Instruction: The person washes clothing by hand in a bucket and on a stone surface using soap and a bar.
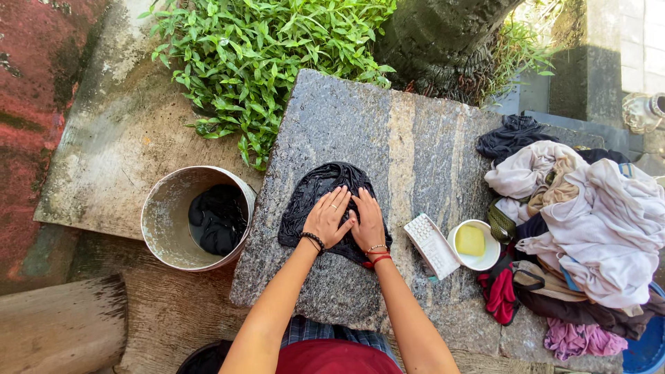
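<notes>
While both sets of fingers (337,201) lie spread flat, the left hand (327,218) and right hand (367,221) press side by side on a wet black cloth (315,190), gripping nothing. It's mid-slab on the stone desk (415,145). White scrub brush (431,245) and soap dish (475,244) just right, laundry pile (582,221) beyond, bucket (166,218) left.

Bright daylight over my washing place, sun coming from upper right, strong glare on the pale clothes pile (589,208), soft shade on my stone bench (415,152), sharp focus in the middle, edges slightly bent by wide lens
</notes>
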